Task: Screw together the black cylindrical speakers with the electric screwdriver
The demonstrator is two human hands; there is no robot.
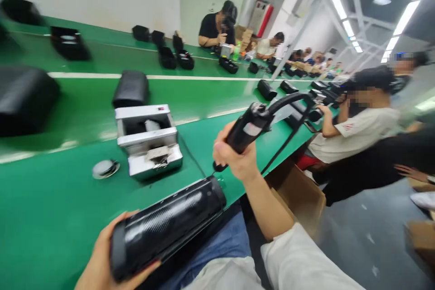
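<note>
My left hand [102, 253] is wrapped round the near-left end of a long black speaker housing [170, 222], which lies tilted over the front edge of the green bench. In my right hand [234, 152] is a black electric screwdriver [246, 129], gripped around its body. Its cord bends away from the top, and its lower tip points down near the housing's far-right end. A white and grey screw feeder [149, 140] stands behind the housing. Beside the feeder, to its left, rests a small round metal part [106, 168].
Black housings stand on the green conveyor [190, 95] beyond, one [132, 88] right behind the feeder. A co-worker [353, 122] sits to the right, and another person [219, 27] works across the line. A cardboard box [299, 195] stands on the floor at right.
</note>
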